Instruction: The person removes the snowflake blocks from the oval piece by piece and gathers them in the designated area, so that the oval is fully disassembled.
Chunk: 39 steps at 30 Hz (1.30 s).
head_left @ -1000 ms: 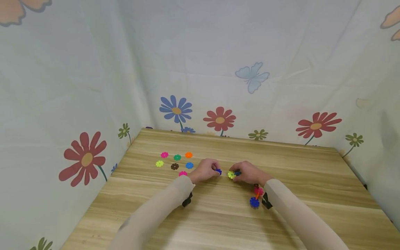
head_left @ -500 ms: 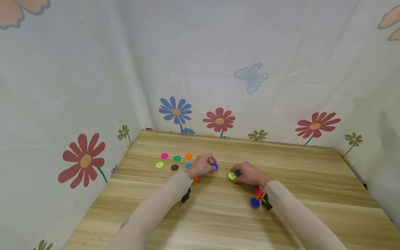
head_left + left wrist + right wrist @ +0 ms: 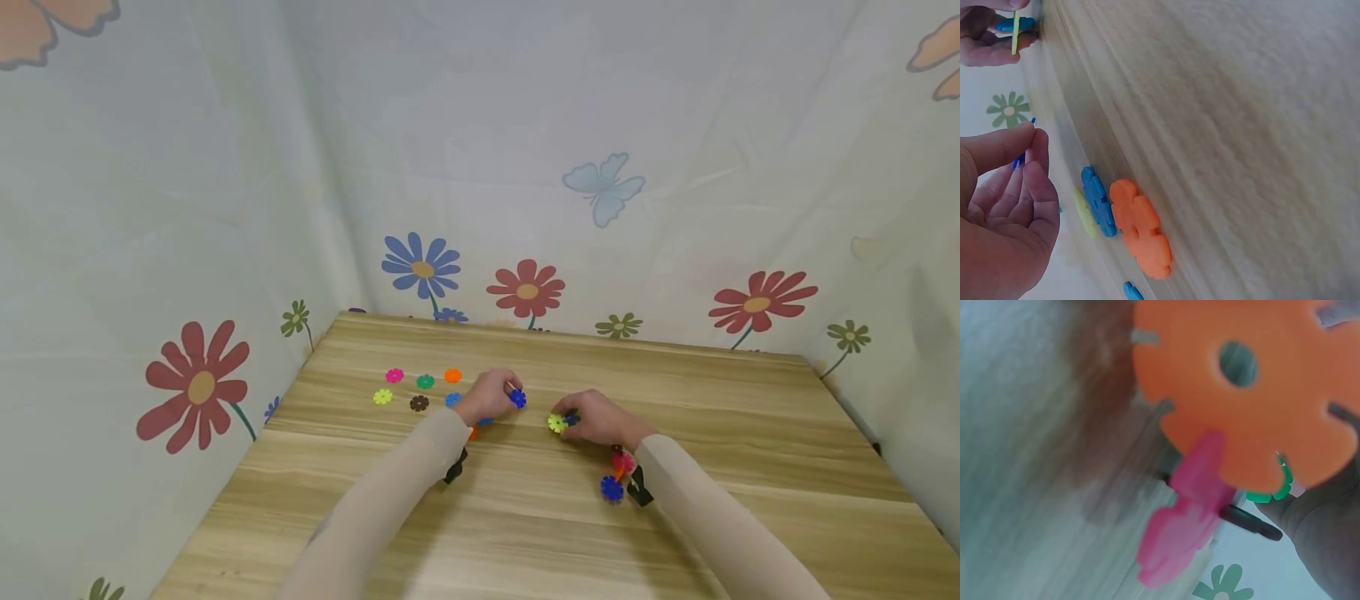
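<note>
In the head view we see flat, petal-edged plastic discs left of our landmark, the round, notched yellow-green plastic disc (image 3: 557, 423) in the right hand (image 3: 600, 417): a magenta one (image 3: 394, 376), a green one (image 3: 426, 382), an orange one (image 3: 453, 376), a yellow one (image 3: 382, 397), a dark brown one (image 3: 419, 403) and a bright blue one (image 3: 453, 400). The left wrist view gives us what the left forearm partly covers there, also left of the landmark: a second orange disc (image 3: 1141, 228) with a second blue disc (image 3: 1099, 201) just beside it. The right wrist view brings close the cluster nearer to us than the landmark and to its right, where a large orange disc (image 3: 1297, 381) meets a pink disc (image 3: 1179, 519); only the head view shows us its dark blue end disc (image 3: 612, 489).

Beyond the landmark, the wooden table (image 3: 525, 533) runs to its far edge before the floral cloth (image 3: 480, 125); wood also runs rightward past the right hand.

Left of the landmark and slightly beyond it, the left hand (image 3: 491, 393) pinches a round, notched dark blue plastic disc (image 3: 518, 398) at its fingertips, apart from the landmark. The right fingers curl round the landmark and a blue plastic piece (image 3: 573, 417) set crosswise against it.
</note>
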Motion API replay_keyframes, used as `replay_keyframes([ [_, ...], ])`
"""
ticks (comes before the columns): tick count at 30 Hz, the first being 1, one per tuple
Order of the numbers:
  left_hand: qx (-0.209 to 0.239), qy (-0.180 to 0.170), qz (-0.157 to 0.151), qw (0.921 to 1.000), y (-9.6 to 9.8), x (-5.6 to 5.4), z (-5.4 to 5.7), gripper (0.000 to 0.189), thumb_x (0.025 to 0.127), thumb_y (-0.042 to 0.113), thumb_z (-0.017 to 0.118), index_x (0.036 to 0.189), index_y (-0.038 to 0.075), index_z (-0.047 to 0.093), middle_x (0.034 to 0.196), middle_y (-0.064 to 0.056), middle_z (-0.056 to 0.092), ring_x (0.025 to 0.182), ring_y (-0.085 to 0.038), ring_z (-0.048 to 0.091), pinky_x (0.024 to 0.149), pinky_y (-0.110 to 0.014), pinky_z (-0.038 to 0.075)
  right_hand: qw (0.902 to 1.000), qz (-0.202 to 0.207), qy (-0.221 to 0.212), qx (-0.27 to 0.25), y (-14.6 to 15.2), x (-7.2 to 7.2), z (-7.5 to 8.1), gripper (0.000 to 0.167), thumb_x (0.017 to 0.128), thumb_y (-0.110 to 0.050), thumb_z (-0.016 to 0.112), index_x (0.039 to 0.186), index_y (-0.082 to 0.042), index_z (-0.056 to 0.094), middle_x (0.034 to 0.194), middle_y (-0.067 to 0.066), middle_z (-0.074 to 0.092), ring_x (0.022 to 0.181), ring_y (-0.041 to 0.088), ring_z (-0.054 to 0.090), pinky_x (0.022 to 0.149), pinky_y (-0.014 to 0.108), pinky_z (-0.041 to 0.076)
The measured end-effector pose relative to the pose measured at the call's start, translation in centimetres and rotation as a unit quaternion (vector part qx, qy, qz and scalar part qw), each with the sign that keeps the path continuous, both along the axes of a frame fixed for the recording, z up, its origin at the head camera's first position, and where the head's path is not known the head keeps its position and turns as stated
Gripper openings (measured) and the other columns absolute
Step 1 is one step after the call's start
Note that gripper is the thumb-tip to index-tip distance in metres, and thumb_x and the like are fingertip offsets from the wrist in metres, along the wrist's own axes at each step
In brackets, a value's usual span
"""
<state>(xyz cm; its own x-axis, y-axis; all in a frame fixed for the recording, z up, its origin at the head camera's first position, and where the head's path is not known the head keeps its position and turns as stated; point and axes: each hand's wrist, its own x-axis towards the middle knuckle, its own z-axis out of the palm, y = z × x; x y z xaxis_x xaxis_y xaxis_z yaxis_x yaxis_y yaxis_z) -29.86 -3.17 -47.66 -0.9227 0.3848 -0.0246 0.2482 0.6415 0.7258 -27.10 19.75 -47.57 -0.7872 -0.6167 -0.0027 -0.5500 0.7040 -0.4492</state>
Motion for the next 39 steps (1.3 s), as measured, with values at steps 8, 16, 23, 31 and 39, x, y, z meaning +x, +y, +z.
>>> replay_keyframes([
  [8, -0.056, 0.015, -0.008, 0.9983, 0.3, -0.2, -0.4, 0.028, 0.08, -0.001, 0.073, 0.105, 0.006, 0.065, 0.091, -0.006, 0.063, 0.082, -0.017, 0.056, 0.079, -0.032, 0.048, 1.0, 0.001, -0.005, -0.001, 0.0, 0.1, 0.2, 0.031, 0.081, -0.015, 0.076, 0.109, -0.006, 0.068, 0.105, 0.002, 0.067, 0.099, 0.019, 0.061, 0.088, 0.04, 0.047],
  [16, -0.114, 0.054, -0.029, 0.9916, 0.0, -0.7, -0.9, 0.025, 0.08, 0.005, 0.075, 0.103, 0.008, 0.067, 0.092, -0.006, 0.065, 0.086, -0.02, 0.059, 0.082, -0.034, 0.048, 0.9999, -0.003, -0.007, 0.008, 0.0, -0.1, -0.1, 0.031, 0.081, -0.017, 0.075, 0.11, -0.008, 0.068, 0.107, 0.001, 0.066, 0.1, 0.018, 0.06, 0.089, 0.04, 0.047],
  [23, -0.147, 0.079, -0.055, 0.9844, -0.2, -1.1, -1.0, 0.028, 0.081, 0.009, 0.075, 0.108, 0.008, 0.067, 0.093, -0.005, 0.064, 0.086, -0.019, 0.058, 0.082, -0.033, 0.048, 0.9999, -0.005, -0.007, 0.007, 0.0, -0.1, 0.0, 0.031, 0.081, -0.015, 0.075, 0.11, -0.007, 0.068, 0.108, 0.003, 0.066, 0.101, 0.02, 0.06, 0.089, 0.04, 0.047],
  [31, -0.169, 0.087, -0.061, 0.9798, 0.0, -1.2, -0.6, 0.029, 0.084, 0.008, 0.071, 0.113, 0.007, 0.066, 0.103, -0.008, 0.065, 0.092, -0.02, 0.059, 0.085, -0.033, 0.048, 1.0, -0.002, -0.001, 0.008, 0.0, -0.2, 0.1, 0.031, 0.081, -0.015, 0.076, 0.109, -0.007, 0.068, 0.107, 0.003, 0.066, 0.101, 0.02, 0.061, 0.089, 0.041, 0.047],
  [39, -0.177, 0.091, -0.062, 0.978, 0.1, -1.1, -0.5, 0.029, 0.085, 0.007, 0.069, 0.113, 0.006, 0.065, 0.107, -0.009, 0.065, 0.096, -0.021, 0.059, 0.087, -0.035, 0.047, 1.0, -0.003, -0.004, 0.006, -0.1, -0.2, 0.0, 0.031, 0.081, -0.016, 0.076, 0.11, -0.008, 0.068, 0.107, 0.002, 0.066, 0.1, 0.019, 0.06, 0.089, 0.04, 0.047],
])
